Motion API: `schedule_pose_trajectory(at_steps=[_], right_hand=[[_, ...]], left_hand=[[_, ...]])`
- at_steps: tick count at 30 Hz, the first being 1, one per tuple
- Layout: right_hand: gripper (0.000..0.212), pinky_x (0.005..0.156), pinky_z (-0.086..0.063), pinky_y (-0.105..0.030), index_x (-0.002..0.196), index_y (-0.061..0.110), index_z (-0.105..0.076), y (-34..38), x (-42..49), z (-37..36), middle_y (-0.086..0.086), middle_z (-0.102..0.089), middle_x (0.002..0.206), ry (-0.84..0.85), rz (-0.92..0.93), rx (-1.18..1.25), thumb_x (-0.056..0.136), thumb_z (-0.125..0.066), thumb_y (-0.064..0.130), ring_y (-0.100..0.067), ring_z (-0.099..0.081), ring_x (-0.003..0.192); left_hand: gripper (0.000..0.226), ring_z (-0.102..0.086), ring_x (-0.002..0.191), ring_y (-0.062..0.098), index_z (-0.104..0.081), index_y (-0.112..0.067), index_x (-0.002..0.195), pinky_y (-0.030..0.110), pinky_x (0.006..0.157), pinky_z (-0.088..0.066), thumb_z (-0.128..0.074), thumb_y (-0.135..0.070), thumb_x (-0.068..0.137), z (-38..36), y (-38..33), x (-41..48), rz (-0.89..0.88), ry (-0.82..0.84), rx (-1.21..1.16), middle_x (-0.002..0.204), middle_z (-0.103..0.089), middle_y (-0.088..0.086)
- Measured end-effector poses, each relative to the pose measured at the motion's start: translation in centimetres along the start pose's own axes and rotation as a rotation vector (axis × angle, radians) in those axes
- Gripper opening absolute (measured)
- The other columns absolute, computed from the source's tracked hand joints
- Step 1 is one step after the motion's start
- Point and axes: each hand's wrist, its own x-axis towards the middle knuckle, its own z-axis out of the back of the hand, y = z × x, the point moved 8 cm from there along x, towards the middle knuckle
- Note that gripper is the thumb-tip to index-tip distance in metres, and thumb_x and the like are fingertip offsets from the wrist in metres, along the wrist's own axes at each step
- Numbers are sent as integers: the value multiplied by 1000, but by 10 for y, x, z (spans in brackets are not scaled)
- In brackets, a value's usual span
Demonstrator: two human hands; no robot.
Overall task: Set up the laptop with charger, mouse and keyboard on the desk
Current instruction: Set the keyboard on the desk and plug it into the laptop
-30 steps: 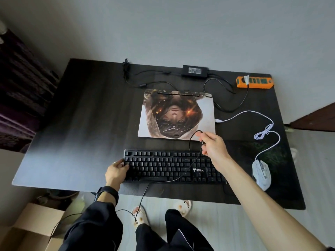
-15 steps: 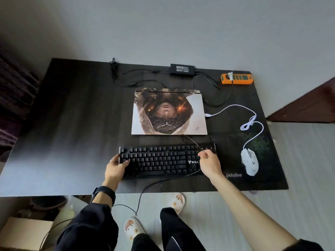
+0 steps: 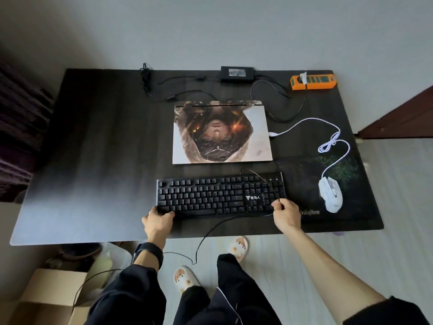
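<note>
A closed laptop [image 3: 222,132] with a printed picture on its lid lies on the dark desk [image 3: 93,160]. In front of it sits a black keyboard [image 3: 218,195]. My left hand [image 3: 158,221] grips the keyboard's near left corner. My right hand [image 3: 285,213] pinches the thin black keyboard cable [image 3: 260,177], which loops over the keyboard's right end and trails off the desk's front edge. The white mouse [image 3: 330,194] rests on a dark mouse pad [image 3: 339,184], its white cord plugged into the laptop's right side. The black charger brick [image 3: 236,73] lies at the back.
An orange power strip [image 3: 312,82] sits at the desk's back right corner, with a white plug in it. Black charger cables [image 3: 164,90] sprawl behind the laptop. A cardboard box [image 3: 46,296] stands on the floor at the lower left. My slippered feet are below the desk edge.
My right hand pulled back from the laptop's front edge to the keyboard's near right corner, drawing the cable with it. The left hand stays on the keyboard's left end.
</note>
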Motion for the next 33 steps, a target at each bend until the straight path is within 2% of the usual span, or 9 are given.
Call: schedule_pose_trajectory(at_steps=[6,12,15,19,23,25,29,31,33], right_hand=[[23,89,-44,-32,86,31,-66,-4,1,-2,-11,-57,127,19,19,4,101,-48,29,-32,-58,104],[27,100,-41,-38,108,22,-71,-9,4,0,-11,-51,135,33,20,-15,103,-47,32,-35,-54,114],[25,104,-41,-38,108,23,-72,-7,4,3,-9,-51,136,31,44,12,103,-48,31,-32,-55,115],[23,99,-40,-32,106,20,-72,-4,0,7,-8,-53,134,33,54,42,102,-50,27,-28,-56,113],[28,95,-41,-32,118,14,-67,-1,-3,13,-10,-55,135,36,31,31,102,-52,31,-28,-56,116],[33,100,-42,-36,123,11,-64,0,-9,15,-13,-54,136,-6,27,31,99,-60,32,-31,-54,121],[56,106,-40,-46,132,5,-51,-15,-38,7,-21,-43,142,-90,-103,55,90,-71,36,-39,-45,128],[56,100,-43,-43,129,4,-50,-21,-55,-8,-19,-45,138,-56,-143,91,89,-72,36,-36,-50,119],[47,91,-43,-33,124,7,-53,-22,-72,-30,-11,-54,129,46,-149,131,91,-70,35,-25,-55,103]], left_hand=[[53,-51,118,38,-51,-12,136,37,110,-35,-67,-17,86,0,2,3,-34,-10,25,135,-37,15],[47,-50,117,36,-55,-13,127,36,109,-35,-68,-13,82,-4,3,-3,-67,15,69,124,-39,13],[42,-51,112,35,-56,-13,122,33,106,-35,-69,-12,82,-5,3,-3,-74,25,37,119,-37,9],[53,-51,114,33,-54,-16,132,36,109,-36,-72,-15,83,-8,8,3,-60,63,-14,118,-33,3],[68,-51,117,32,-45,-16,144,39,112,-38,-74,-18,83,-12,13,3,-52,100,-40,133,-34,6],[69,-51,119,33,-42,-16,144,41,112,-37,-73,-19,83,-12,14,-1,-63,115,-21,135,-35,8],[59,-47,123,36,-41,-10,138,43,111,-36,-67,-14,86,-8,20,-24,-79,22,-27,141,-34,12],[46,-49,118,39,-45,-2,129,41,105,-38,-63,-10,87,-6,32,-44,-53,-116,-67,135,-39,18],[31,-53,110,36,-50,-4,116,39,98,-41,-62,-10,88,-18,46,-62,-50,-94,-42,127,-47,19]])
